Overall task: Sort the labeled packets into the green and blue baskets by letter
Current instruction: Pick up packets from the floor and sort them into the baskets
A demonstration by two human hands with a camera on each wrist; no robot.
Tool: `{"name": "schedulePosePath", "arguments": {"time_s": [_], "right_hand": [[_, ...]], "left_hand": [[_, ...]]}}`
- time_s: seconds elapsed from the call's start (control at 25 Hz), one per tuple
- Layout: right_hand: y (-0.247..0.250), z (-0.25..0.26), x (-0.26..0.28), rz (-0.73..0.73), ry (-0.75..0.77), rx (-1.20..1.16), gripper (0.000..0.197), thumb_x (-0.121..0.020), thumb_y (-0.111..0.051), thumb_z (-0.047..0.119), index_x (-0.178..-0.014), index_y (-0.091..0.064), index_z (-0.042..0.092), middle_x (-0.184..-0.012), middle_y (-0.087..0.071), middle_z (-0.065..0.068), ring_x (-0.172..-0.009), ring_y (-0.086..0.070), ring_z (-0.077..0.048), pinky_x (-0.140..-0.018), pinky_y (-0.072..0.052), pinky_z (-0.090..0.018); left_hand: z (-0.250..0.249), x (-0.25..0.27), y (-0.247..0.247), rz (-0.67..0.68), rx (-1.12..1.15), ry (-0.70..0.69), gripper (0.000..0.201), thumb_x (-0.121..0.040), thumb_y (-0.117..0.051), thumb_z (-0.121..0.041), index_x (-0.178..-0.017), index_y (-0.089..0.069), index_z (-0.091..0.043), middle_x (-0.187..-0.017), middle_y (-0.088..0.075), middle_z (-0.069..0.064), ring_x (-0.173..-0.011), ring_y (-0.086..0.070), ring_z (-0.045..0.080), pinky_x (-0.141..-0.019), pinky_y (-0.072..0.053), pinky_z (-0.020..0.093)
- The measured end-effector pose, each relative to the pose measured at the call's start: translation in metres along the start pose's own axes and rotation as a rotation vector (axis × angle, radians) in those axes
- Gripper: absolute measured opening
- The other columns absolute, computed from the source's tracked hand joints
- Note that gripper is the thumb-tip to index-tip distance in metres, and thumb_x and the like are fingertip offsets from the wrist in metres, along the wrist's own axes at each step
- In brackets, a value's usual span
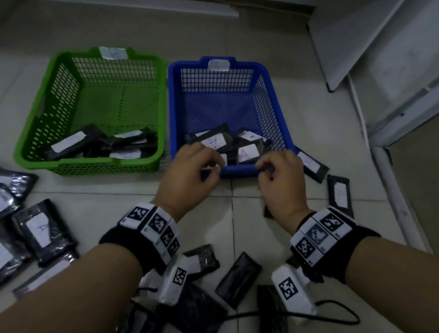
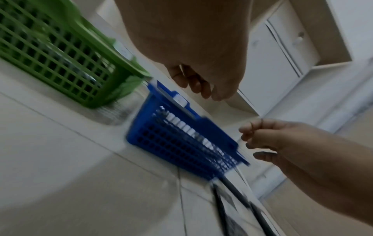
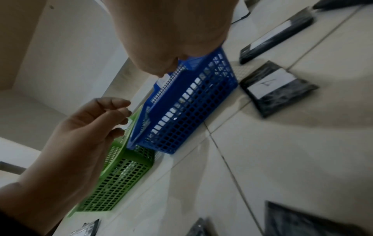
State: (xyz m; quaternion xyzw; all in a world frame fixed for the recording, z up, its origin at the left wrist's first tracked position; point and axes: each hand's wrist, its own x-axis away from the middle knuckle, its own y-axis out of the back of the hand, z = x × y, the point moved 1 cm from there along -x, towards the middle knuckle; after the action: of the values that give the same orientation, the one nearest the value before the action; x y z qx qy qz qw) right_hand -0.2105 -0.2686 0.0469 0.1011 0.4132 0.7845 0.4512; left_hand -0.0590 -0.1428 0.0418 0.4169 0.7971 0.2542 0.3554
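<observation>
Fingers [image 1: 210, 162] of the left hand [image 1: 190, 174] are loosely curled above the near rim of the blue perforated plastic basket [image 1: 272, 101] and hold nothing that can be seen; the left wrist view confirms curled fingertips with no object between them. Fingers of the right hand [image 1: 284, 179] are likewise curled at the same rim, and whether they touch the rim cannot be determined. Both hands sit close together, a short gap apart. Inside the blue basket, several black plastic packets with white labels [image 1: 217, 141] lie piled at the near end; the visible labels carry a handwritten "A". The green perforated plastic basket [image 1: 56, 98] stands just beside the blue one, on its left, and contains a smaller pile of black labelled packets [image 1: 73, 143] at its near end; their letters are unreadable. Each basket carries a white tag on its far rim. Unsorted black packets [image 1: 39, 228] lie on the pale tiled floor [image 1: 100, 194] to the left, more lie below the wrists, and two lie right of the blue basket.
</observation>
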Motion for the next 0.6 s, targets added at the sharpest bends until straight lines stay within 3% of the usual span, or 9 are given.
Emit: {"name": "schedulePosePath", "arguments": {"time_s": [0.08, 0.16, 0.28, 0.36, 0.48, 0.6], "right_hand": [[0.009, -0.026, 0.01, -0.043, -0.092, 0.009, 0.026, -0.07, -0.054, -0.004, -0.073, -0.056, 0.023, -0.086, -0.059, -0.008, -0.087, -0.052, -0.023, -0.077, -0.044, -0.031], [0.018, -0.058, 0.022, 0.009, -0.243, 0.02, 0.025, -0.07, -0.055, -0.003, -0.075, -0.056, 0.022, -0.085, -0.06, -0.01, -0.087, -0.056, -0.03, -0.076, -0.047, -0.036], [0.037, -0.097, 0.049, 0.167, -0.382, 0.091, 0.027, -0.071, -0.062, 0.013, -0.097, -0.064, 0.018, -0.096, -0.057, -0.013, -0.096, -0.055, -0.035, -0.083, -0.048, -0.038], [0.054, -0.112, 0.068, 0.323, -0.454, 0.203, 0.049, -0.072, -0.068, 0.03, -0.118, -0.057, 0.021, -0.112, -0.052, -0.013, -0.11, -0.049, -0.035, -0.091, -0.046, -0.041], [0.07, -0.115, 0.097, 0.554, -0.503, 0.342, 0.095, -0.064, -0.077, 0.053, -0.144, -0.031, 0.028, -0.135, -0.036, -0.01, -0.128, -0.033, -0.032, -0.103, -0.038, -0.044], [0.073, -0.117, 0.117, 0.638, -0.456, 0.353, 0.114, -0.06, -0.08, 0.053, -0.15, -0.016, 0.028, -0.141, -0.028, -0.008, -0.132, -0.027, -0.03, -0.105, -0.037, -0.043]], "left_hand": [[-0.018, 0.007, -0.026, 0.14, 0.062, -0.052, 0.01, -0.082, -0.06, -0.017, -0.091, -0.063, -0.021, -0.084, -0.054, -0.008, -0.084, -0.048, 0.01, -0.076, -0.042, 0.024], [-0.03, 0.013, -0.054, 0.3, 0.068, -0.074, 0.014, -0.084, -0.059, -0.019, -0.096, -0.064, -0.022, -0.09, -0.057, -0.007, -0.088, -0.05, 0.01, -0.078, -0.046, 0.028], [-0.039, 0.015, -0.095, 0.437, 0.023, -0.018, 0.031, -0.084, -0.059, -0.023, -0.115, -0.061, -0.02, -0.114, -0.057, 0.0, -0.105, -0.055, 0.019, -0.086, -0.048, 0.034], [-0.049, 0.014, -0.123, 0.482, -0.048, 0.124, 0.052, -0.084, -0.062, -0.032, -0.131, -0.049, -0.016, -0.127, -0.05, 0.007, -0.117, -0.05, 0.027, -0.093, -0.045, 0.036], [-0.063, 0.016, -0.149, 0.474, -0.243, 0.313, 0.084, -0.077, -0.065, -0.053, -0.142, -0.03, -0.012, -0.134, -0.043, 0.013, -0.123, -0.041, 0.033, -0.094, -0.041, 0.042], [-0.075, 0.013, -0.166, 0.414, -0.215, 0.398, 0.095, -0.074, -0.071, -0.048, -0.146, -0.022, -0.01, -0.134, -0.041, 0.018, -0.122, -0.041, 0.037, -0.094, -0.041, 0.045]]}}
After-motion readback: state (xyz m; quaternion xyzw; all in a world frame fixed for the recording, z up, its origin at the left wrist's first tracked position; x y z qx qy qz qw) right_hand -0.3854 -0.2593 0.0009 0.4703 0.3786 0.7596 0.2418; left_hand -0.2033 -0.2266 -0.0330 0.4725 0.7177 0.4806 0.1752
